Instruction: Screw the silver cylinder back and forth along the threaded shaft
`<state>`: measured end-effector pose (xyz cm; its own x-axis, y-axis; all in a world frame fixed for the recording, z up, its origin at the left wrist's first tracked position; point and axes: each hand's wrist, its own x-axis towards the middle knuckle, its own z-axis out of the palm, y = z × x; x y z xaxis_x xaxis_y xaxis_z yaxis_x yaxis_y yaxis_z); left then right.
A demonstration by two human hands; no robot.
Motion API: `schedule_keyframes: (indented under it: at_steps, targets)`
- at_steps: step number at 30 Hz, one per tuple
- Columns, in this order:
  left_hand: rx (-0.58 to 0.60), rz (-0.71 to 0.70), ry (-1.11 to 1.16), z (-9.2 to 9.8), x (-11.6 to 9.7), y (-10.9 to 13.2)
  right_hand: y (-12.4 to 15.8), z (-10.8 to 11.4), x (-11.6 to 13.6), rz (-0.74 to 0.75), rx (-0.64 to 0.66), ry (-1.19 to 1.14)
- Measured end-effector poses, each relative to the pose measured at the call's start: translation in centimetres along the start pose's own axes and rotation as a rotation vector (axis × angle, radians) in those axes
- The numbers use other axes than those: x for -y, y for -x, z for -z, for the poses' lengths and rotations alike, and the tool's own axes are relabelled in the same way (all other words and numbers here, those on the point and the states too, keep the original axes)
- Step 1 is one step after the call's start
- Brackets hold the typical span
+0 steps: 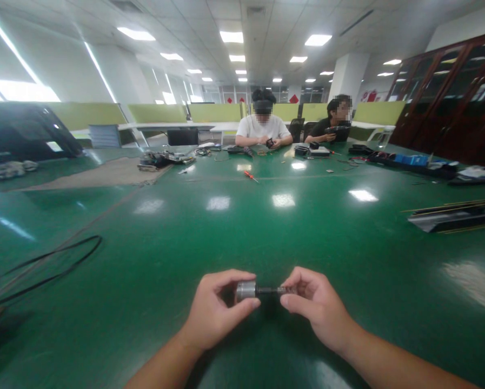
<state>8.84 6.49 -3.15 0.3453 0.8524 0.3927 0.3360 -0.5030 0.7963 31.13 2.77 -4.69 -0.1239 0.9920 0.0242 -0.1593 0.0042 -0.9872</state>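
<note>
Your forearms (165, 354) enter at btm; L hand (216, 313) grips a silvery metal cylinder (246, 290) w/ a thin, dark shaft (267, 290), R hand (323, 302) pinches the shaft's R end, part-hidden. Cyl.'s short, shiny, much wider than the shaft; whole pc. lies approx. horiz. over the green tabletop (242, 232).

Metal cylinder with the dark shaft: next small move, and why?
I'd probably steady the metal cylinder with the left hand and gently twist the dark shaft with the right hand: the left pinches the cylinder's sides, while the right pinches at the shaft's outer end.
</note>
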Motion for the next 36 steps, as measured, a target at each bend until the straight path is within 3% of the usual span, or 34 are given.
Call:
schedule_keyframes:
  at_steps: [36]
  targets:
    - [-0.022,0.022,0.114,0.23,0.34,0.00,-0.01,0.18,-0.01,0.014,-0.004,0.003]
